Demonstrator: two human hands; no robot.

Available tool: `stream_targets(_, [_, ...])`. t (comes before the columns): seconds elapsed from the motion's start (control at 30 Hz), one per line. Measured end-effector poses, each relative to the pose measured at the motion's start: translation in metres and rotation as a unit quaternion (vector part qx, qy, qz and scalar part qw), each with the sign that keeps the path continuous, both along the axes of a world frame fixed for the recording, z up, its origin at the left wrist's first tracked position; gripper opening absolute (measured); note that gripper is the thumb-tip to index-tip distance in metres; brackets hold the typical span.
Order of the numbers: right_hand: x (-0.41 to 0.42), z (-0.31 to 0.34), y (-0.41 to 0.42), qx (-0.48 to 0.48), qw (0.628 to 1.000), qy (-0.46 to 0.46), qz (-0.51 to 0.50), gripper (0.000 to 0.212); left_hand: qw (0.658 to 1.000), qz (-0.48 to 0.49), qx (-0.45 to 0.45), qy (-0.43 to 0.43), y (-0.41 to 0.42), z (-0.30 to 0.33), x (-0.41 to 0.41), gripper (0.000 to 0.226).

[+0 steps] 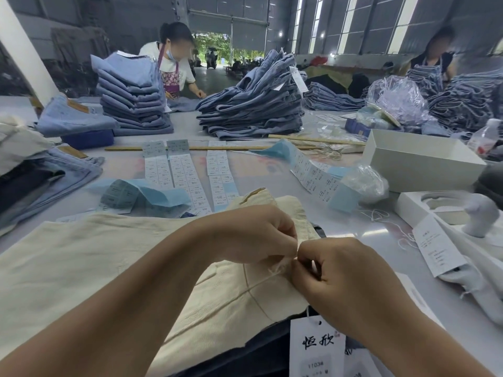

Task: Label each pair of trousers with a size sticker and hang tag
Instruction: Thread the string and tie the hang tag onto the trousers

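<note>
- 2 tall stacks of folded blue jeans stand at the far side of the tabletop (pixel 381 240): the left stack (pixel 133 96) is squared, the middle stack (pixel 253 104) leans and carries white tags.
- Sticker sheets (pixel 187 175) lie in strips in front of the stacks, with a curled blue backing sheet (pixel 147 194) near the cream cloth and another strip (pixel 315 172) running off to the right.
- 2 thin wooden sticks (pixel 217 148) lie across the tabletop behind the sheets.
- An open white box (pixel 419 161) sits at right, a crumpled clear plastic bag (pixel 364 183) just beside it.
- More folded jeans (pixel 54 172) lie at the left edge.
- 2 people work at the far side.
- The cream trousers (pixel 95 257) lie flat right in front, spread over darker cloth; the fabric is pale and ribbed, with visible seams and a frayed thread at the waistband.
- The left hand (pixel 253 235) pinches the waistband edge, fingers curled.
- The right hand (pixel 334 273) is curled too, fingertips meeting the left; whatever it pinches is too small to tell.
- A white hang tag (pixel 315 346) with black characters lies at the near edge, below the right wrist.
</note>
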State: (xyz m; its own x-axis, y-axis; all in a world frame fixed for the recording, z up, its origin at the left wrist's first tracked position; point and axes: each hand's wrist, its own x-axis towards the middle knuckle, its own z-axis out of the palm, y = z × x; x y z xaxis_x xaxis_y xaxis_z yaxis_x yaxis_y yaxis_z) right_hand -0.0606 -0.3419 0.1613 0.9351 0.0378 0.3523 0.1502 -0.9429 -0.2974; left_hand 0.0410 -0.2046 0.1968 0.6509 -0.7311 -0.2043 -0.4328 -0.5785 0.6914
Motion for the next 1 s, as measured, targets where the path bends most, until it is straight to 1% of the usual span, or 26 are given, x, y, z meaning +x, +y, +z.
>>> stream_targets(0.13, [0.000, -0.005, 0.002, -0.013, 0.999, -0.027, -0.039, 0.038, 1.000, -0.011, -0.002, 0.027, 0.002, 0.000, 0.001, 0.012])
stream_targets(0.27, [-0.001, -0.006, 0.006, -0.003, 0.997, -0.048, -0.068, 0.039, 0.999, 0.001, -0.022, 0.033, 0.001, -0.003, 0.001, 0.013])
stream_targets(0.37, [-0.002, -0.008, 0.007, 0.002, 0.995, -0.059, -0.078, 0.037, 0.994, 0.020, -0.064, 0.086, 0.001, -0.007, 0.001, 0.019])
stream_targets(0.4, [-0.003, -0.009, 0.006, 0.002, 0.995, -0.059, -0.078, 0.035, 0.994, 0.019, -0.066, 0.090, 0.002, -0.007, 0.001, 0.023])
stream_targets(0.47, [-0.003, -0.010, 0.006, -0.003, 0.995, -0.057, -0.077, 0.035, 0.997, 0.007, -0.044, 0.059, 0.003, -0.009, 0.003, 0.029])
stream_targets(0.53, [-0.003, -0.010, 0.004, -0.009, 0.996, -0.052, -0.077, 0.037, 0.999, -0.006, -0.026, 0.025, 0.003, -0.010, 0.004, 0.029])
stream_targets(0.7, [-0.002, -0.011, 0.002, -0.006, 0.996, -0.044, -0.076, 0.035, 0.999, -0.006, -0.046, -0.024, 0.006, -0.016, 0.006, 0.017])
stream_targets(0.77, [-0.003, -0.010, 0.002, 0.001, 0.997, -0.037, -0.073, 0.034, 0.998, -0.010, -0.038, -0.057, 0.006, -0.017, 0.006, 0.015])
stream_targets(0.93, [0.000, 0.000, -0.005, 0.072, 0.996, 0.019, -0.047, 0.027, 0.984, -0.036, 0.052, -0.167, 0.003, -0.012, 0.000, 0.009])
stream_targets(1.0, [0.002, 0.005, -0.010, 0.120, 0.991, 0.054, -0.023, 0.022, 0.978, -0.041, 0.085, -0.188, 0.002, -0.011, -0.002, 0.006])
